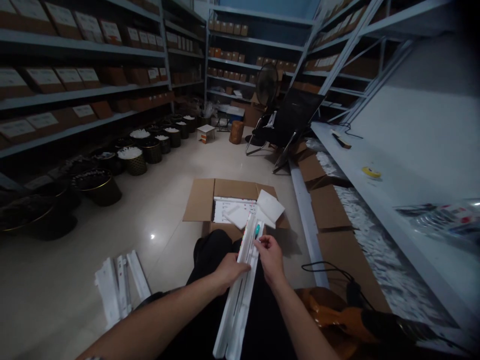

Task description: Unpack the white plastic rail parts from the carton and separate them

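A long white foam packing case [236, 305] lies opened lengthwise over my lap, with narrow grooves along it. My left hand [230, 271] is closed around its left side, the thumb across the top. In the groove near the far end sits a slim thing with a teal-green end [257, 230]; its kind is not clear. My right hand [272, 256] has its thumb and fingertips pinched together at the right edge of the foam, just below the teal end. What is between those fingertips is hidden.
An open cardboard box [198, 201] with white printed packages and loose foam pieces [270, 205] stands ahead. White foam strips [122, 285] lie on the floor at left. Patterned bins [131, 162] line the left shelves. A white worktable [393, 165] and black chair [296, 112] are at right.
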Available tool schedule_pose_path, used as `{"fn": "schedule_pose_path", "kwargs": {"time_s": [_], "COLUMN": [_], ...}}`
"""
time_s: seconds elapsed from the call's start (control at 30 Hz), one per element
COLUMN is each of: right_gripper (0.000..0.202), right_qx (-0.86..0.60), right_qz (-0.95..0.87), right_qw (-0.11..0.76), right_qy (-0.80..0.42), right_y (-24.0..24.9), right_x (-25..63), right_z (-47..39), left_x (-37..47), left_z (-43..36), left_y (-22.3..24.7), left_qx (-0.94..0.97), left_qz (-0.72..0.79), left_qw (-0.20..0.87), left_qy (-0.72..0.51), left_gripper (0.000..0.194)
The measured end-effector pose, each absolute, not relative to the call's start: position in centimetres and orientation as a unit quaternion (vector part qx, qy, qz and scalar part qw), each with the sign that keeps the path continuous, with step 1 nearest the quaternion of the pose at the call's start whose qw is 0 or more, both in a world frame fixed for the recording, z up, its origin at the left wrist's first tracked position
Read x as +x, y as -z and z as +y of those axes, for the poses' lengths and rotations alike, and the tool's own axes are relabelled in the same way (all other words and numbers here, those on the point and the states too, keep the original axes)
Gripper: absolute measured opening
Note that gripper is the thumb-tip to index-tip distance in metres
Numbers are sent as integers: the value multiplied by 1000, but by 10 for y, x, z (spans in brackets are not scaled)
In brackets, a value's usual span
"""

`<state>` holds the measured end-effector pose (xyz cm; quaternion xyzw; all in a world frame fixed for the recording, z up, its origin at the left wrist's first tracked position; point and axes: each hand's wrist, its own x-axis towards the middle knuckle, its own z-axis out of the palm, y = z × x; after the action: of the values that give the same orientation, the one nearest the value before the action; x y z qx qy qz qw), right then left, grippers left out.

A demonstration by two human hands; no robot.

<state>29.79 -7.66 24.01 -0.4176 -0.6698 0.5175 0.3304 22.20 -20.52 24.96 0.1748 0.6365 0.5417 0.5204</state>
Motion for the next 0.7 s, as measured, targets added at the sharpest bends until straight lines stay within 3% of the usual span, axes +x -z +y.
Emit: {"fn": "schedule_pose_path", "kwargs": {"time_s": [0.37,0.7], "right_gripper": [42,31], "right_qx": [-404,-342], "right_qz": [-732,-806], "right_qw": [325,282], "right_qy": [-443,-393], "right_y": [-258,-271], "right_x": [296,293], "right_z": [-55,-32], "left_x": [225,225], "left_z": [-205,-205], "left_y": [-237,-237], "left_qx": [200,194], "left_qz": [637,620], "left_qw": [516,535], "left_qy": [-537,-540], "left_gripper": [28,30]}}
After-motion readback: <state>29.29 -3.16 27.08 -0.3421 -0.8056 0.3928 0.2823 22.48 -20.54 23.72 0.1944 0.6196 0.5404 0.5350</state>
